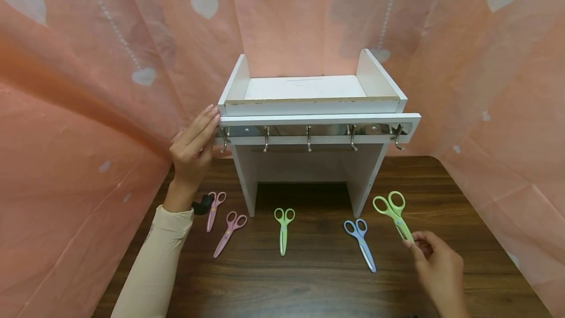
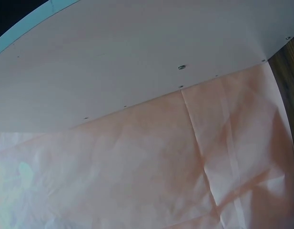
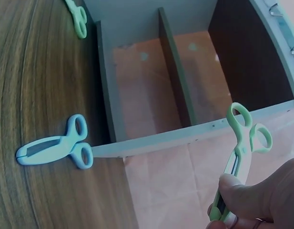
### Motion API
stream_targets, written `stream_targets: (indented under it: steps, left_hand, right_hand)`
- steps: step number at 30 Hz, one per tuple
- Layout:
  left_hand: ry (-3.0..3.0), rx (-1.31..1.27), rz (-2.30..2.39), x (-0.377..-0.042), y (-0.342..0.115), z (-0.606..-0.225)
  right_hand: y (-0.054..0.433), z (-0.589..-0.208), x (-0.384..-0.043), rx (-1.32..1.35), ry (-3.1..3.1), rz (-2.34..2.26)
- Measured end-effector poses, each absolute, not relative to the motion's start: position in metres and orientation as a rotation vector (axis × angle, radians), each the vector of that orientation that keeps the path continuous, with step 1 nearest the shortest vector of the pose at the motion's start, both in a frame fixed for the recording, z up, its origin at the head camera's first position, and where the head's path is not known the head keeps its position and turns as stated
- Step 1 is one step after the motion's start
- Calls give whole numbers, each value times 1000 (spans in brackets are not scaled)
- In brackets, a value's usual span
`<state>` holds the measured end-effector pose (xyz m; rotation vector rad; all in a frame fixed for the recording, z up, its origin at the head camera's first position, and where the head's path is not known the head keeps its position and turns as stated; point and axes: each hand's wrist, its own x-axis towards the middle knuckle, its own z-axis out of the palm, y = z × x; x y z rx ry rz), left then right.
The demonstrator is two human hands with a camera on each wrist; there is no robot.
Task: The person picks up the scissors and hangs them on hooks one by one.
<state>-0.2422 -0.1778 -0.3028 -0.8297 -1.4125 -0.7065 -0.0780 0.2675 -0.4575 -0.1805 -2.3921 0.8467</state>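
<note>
Scissors [image 1: 398, 219] extend handles-first from the right hand [image 1: 438, 263].

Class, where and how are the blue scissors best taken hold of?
Probably pinch the blue scissors by the blade end, coming from the near side: they lie flat, blades pointing that way, handle loops toward the white rack.

the held scissors [image 1: 398, 220] are green, the heart-patterned curtain [image 1: 499, 121] peach.

Closed light-green plastic-handled scissors [image 1: 398, 221] are up in the air, loops tilted left, just right of an upright white board shelf unit [image 1: 311, 108] that's got five metal hooks [image 1: 309, 144] across its front.
</note>
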Motion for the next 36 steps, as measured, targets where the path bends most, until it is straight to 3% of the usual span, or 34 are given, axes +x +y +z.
stream_targets:
  steps: [36]
  left_hand:
    - [-1393, -852, -725, -247, -174, -304]
  right_hand:
    - [256, -427, -66, -200, -2304, 925]
